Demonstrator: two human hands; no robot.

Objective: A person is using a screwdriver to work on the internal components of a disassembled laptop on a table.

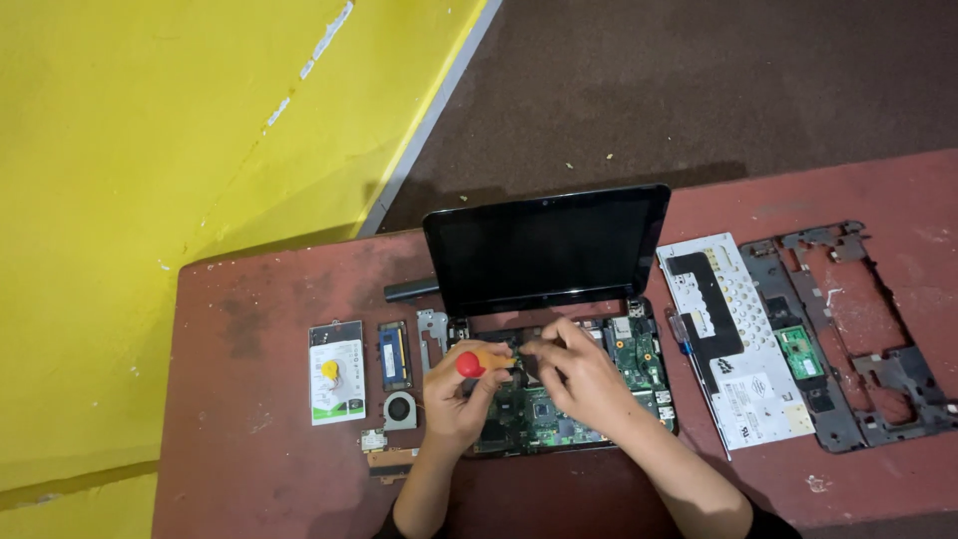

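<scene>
Screwdriver (pixel 482 360) sits gripped in left-hand fingers (pixel 469 384) over motherboard (pixel 544 409).

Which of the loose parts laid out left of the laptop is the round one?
The small black cooling fan, below the memory stick and right of the white hard drive. Those two are rectangular.

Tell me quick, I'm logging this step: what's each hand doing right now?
Left hand: closed on the red-and-yellow screwdriver.
Right hand: fingers curled over the laptop's open base; cannot tell whether it holds anything.
</scene>
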